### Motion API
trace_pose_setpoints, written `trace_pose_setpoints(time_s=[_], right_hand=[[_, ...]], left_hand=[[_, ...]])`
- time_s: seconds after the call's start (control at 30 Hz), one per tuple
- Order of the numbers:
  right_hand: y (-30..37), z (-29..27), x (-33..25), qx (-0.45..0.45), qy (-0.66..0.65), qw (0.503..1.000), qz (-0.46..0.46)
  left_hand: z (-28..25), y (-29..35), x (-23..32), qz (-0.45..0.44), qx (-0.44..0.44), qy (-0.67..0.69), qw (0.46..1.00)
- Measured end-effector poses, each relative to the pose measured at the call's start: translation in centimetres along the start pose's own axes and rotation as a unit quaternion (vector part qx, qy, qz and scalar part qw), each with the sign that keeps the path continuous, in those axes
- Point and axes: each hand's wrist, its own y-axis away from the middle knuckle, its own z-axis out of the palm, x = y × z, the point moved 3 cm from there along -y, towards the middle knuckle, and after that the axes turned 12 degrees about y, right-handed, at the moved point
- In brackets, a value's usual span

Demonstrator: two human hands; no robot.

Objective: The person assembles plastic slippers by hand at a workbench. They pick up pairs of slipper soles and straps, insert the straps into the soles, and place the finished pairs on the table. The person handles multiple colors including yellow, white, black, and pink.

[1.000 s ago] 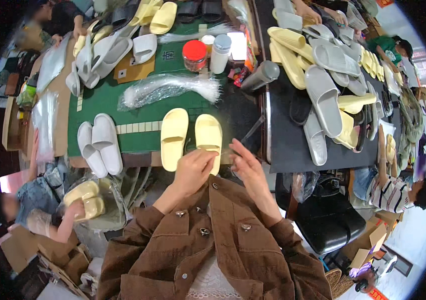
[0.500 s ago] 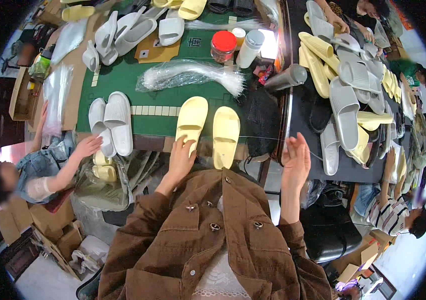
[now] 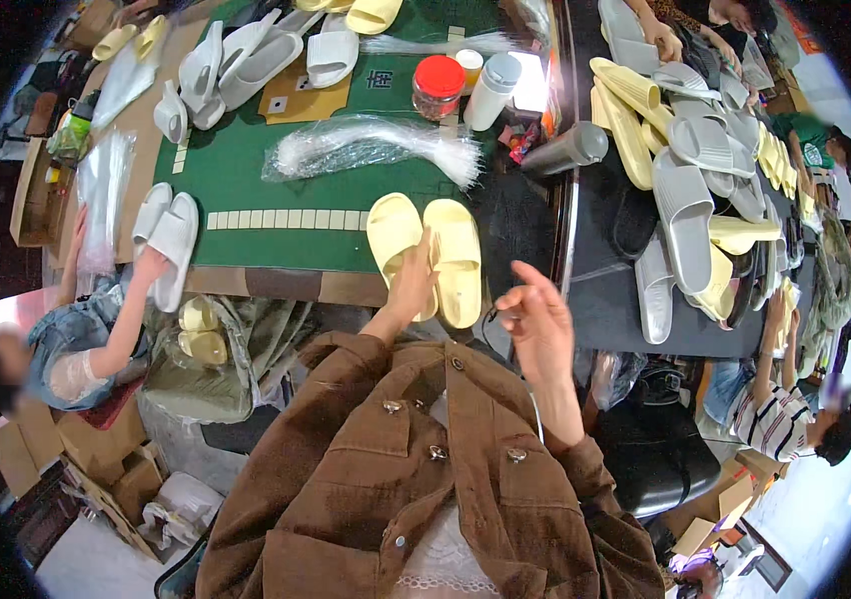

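In front of me a pair of yellow slides stands side by side at the table edge, toes pointing away. My left hand is closed on the heel part and inner side of the left yellow slide. The right yellow slide is close against it, partly behind my fingertips. My right hand is raised to the right of the pair, touching neither slide. Its fingers are curled in, and a thin pale strand appears to trail from it to the right, too faint to make out fully.
Beyond lie a row of cream tiles, a bagged bundle of clear strands, a red-lidded jar and a grey tumbler. Grey and yellow slides pile up on the black table. At left, a co-worker's hand holds grey slides.
My left hand has moved the left slide rightward against the other. My right hand has come left toward the pair. The co-worker's grey slides have shifted left.
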Motion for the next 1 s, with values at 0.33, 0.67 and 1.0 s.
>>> trace_pose_setpoints(time_s=[0.33,0.67,1.0], right_hand=[[-4.1,-2.8,16.4,0.021,0.008,0.969,0.245],[-3.2,-4.1,17.8,-0.051,0.127,0.933,0.332],[-4.3,-4.9,18.7,-0.071,0.222,0.905,0.357]], left_hand=[[-4.7,8.8,4.0,-0.116,-0.249,0.38,0.883],[-8.1,11.0,-2.4,-0.19,0.186,0.65,0.712],[-3.8,9.8,-5.2,-0.176,0.101,0.313,0.928]])
